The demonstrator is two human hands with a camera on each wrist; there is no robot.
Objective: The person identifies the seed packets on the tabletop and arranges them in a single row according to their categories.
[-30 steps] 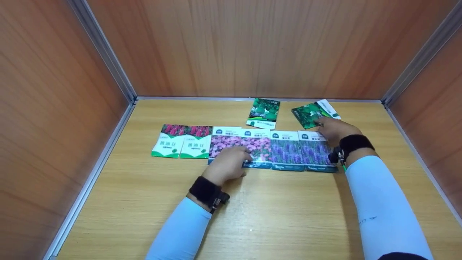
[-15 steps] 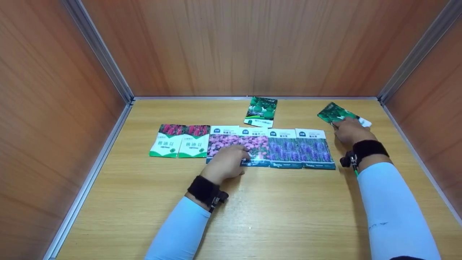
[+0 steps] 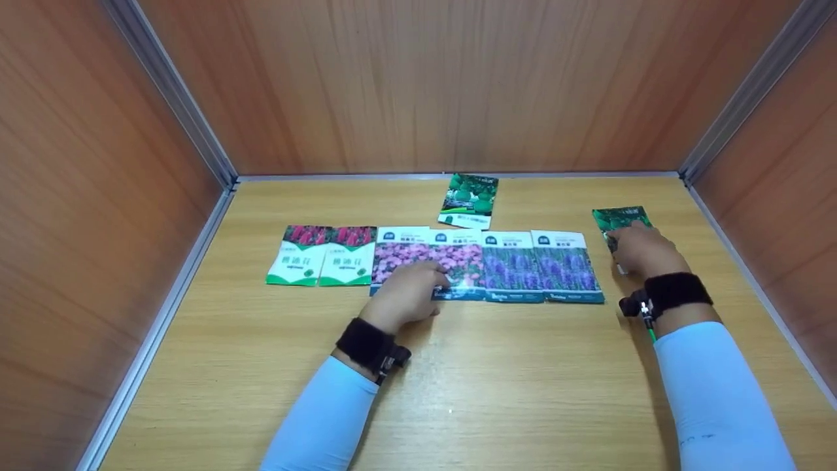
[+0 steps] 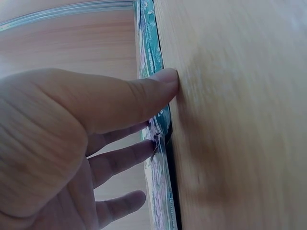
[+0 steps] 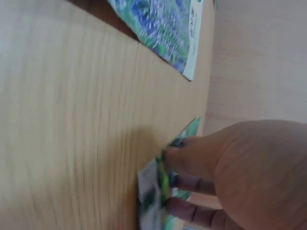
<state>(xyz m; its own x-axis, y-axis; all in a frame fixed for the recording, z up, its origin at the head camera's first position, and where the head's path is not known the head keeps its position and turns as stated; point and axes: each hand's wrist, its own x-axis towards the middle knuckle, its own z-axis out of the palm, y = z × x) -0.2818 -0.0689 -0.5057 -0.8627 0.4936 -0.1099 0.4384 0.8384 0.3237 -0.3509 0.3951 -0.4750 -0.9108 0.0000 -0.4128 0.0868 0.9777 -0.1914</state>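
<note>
My right hand (image 3: 647, 252) pinches a green seed packet (image 3: 618, 217) at the right, its lower part hidden under the hand. In the right wrist view the thumb lies on one face of this packet and fingers on the other. My left hand (image 3: 404, 297) rests on the pink-flower seed packets (image 3: 465, 252) mid-row, fingers extended. Its thumb (image 4: 165, 79) touches their near edge in the left wrist view. Two purple-flower packets (image 3: 511, 268) adjoin on the right, two red-flower packets (image 3: 297, 258) on the left.
Another green seed packet (image 3: 469, 196) lies behind the row, close to the back wall (image 3: 405, 85). Wood panels (image 3: 118, 216) with metal edging enclose the table (image 3: 490, 386) at the left, back and right.
My right hand has moved right and nearer with the green packet, away from behind the purple-flower packets, and the packet has turned. The left hand keeps its place on the row.
</note>
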